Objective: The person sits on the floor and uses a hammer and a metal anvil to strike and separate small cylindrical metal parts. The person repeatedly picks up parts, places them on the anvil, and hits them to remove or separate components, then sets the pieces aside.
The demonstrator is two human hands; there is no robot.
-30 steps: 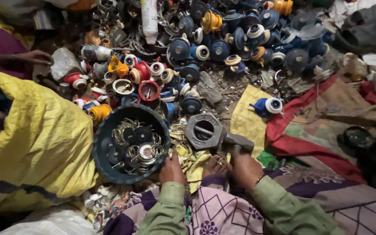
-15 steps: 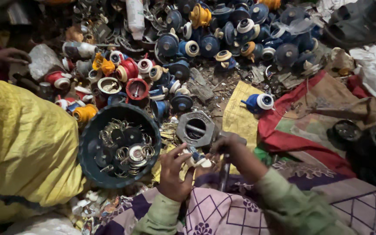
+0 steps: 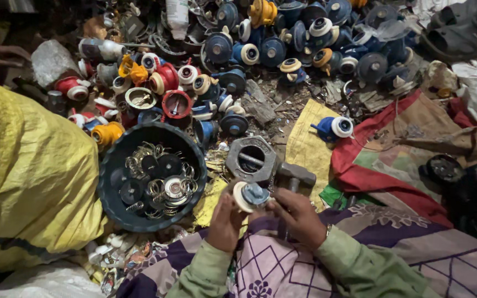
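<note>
Starting with the big things: has anything shifted around us?

No. The yellow sack lies at our left as it did a second ago, and the pile of blue, red and white parts fills the floor ahead. Another person's hand rests at the far left edge, well apart from ours.

And the basin?

In the same place, just right of the sack, with springs and dark discs inside. We see nothing new in it.

So what has changed?

Our hands. A second ago both were low by the hammer, and now they have come up together in front of the hex block.

Is the hammer gripped?

Its head lies just beside the block. The handle runs under our right hand, and we cannot tell whether the palm presses on it.

Where is the cap?

The cap, white-rimmed with a blue middle, is off the floor between our two hands, just below the block and near the hammer head.

And the fingers?

Those of our left hand are closed on its white rim. Those of the right are pinched on its blue side. We judge the work has moved from the hammer to this one small piece.
</note>
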